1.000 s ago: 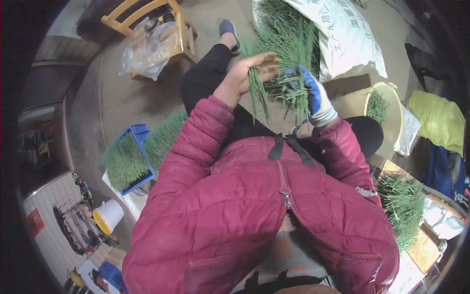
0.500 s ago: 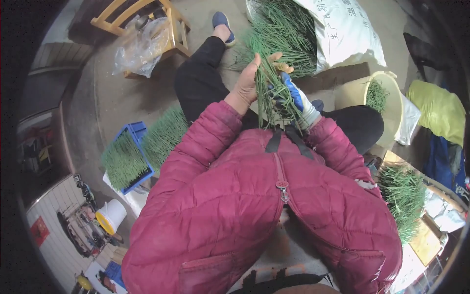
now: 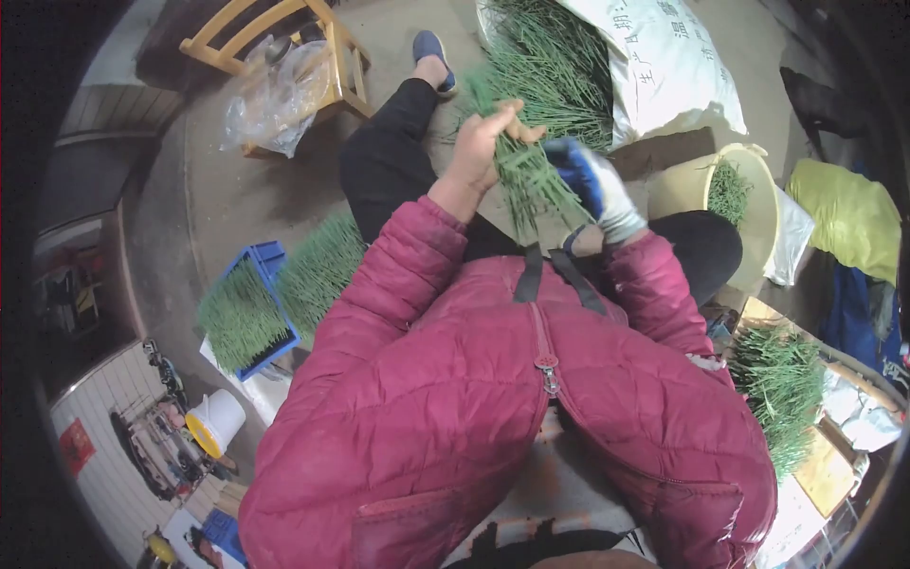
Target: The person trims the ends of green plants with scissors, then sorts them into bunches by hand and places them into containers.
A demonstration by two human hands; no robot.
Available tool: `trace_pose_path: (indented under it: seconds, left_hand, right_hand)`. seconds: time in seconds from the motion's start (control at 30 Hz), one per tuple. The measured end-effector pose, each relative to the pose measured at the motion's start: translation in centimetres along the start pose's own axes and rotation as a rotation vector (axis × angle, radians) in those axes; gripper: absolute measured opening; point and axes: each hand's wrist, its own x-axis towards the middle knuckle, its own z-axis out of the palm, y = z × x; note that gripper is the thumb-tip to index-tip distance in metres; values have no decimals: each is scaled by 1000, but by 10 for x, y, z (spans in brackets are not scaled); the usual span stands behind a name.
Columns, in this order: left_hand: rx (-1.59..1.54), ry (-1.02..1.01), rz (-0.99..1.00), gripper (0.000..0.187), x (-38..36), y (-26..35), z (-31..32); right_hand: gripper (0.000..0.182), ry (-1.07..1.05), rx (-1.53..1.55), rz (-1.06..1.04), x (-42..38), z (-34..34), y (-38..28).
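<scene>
A bundle of thin green stems (image 3: 536,180) is in my bare left hand (image 3: 485,144), whose fingers are wrapped round it. The stems' cut ends point down toward my lap and their far tips are blurred. My right hand (image 3: 590,185), in a blue and white glove, is just right of the bundle; motion smears its fingers, so their hold cannot be made out. Beyond both hands a large heap of the same stems (image 3: 559,71) spills from a white printed sack (image 3: 668,71).
A cream bucket (image 3: 763,209) holding short stems stands at the right, beside a yellow-green bag (image 3: 844,213). More stems (image 3: 777,389) lie on a board at lower right. At the left are a blue crate (image 3: 268,256) of stems, a wooden chair (image 3: 336,71) and a white bucket (image 3: 223,417).
My right hand has moved right and slightly back from the bundle. My left hand has turned, its fingers now folded over the stems.
</scene>
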Motion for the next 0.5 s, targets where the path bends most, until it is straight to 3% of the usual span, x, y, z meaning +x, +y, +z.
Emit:
trace_pose_path:
  seconds: [0.1,0.17,0.2,0.3,0.33,0.4,0.43,0.47,0.5]
  left_hand:
    - [-110,131,17,36,6,27,0]
    - [62,84,4,37,9,21,-3]
    - [104,65,-10,38,8,15,-1]
    - [-186,-13,-163,19,10,10,13]
    - [-234,2,-205,10,9,9,11]
    - [-308,36,-259,14,4,10,5]
    - [-321,51,-267,11,-1,15,8]
    - [-334,60,-275,9,-4,20,13]
    - [-344,62,-283,9,-3,19,15]
  right_hand:
    - [59,216,-271,-367,1,-27,-14]
    - [33,319,-253,-224,-13,19,-59]
    - [30,357,-248,-184,-18,36,-68]
    - [74,254,-747,-316,-4,56,-64]
    - [54,325,-777,-276,3,51,-57]
    - [26,415,-819,-217,18,43,-45]
    - [17,385,-428,-147,22,40,-40]
    - [21,350,-41,-77,26,34,-37]
    - [27,333,149,-40,25,32,-37]
